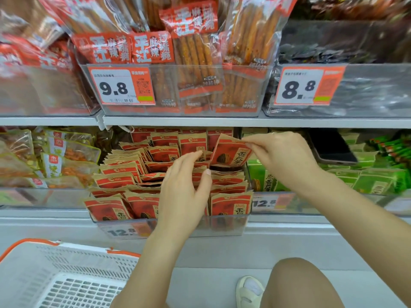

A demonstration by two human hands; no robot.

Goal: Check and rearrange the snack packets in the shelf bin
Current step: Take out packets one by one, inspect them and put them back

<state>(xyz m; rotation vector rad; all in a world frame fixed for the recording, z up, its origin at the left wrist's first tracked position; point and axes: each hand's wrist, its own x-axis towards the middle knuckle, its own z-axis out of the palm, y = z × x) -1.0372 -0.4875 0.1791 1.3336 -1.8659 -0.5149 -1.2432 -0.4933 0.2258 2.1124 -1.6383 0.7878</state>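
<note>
At lower left we see a white basket (55, 274). In mid-frame our left hand (184, 190) reaches into the clear shelf bin (169, 227), fingers straight and relaxed, resting on the red packets (120, 170). Just right of it, our right hand (282, 156) pinches one raised packet (230, 153) by its top corner, tilted above the bin's back right.
</note>
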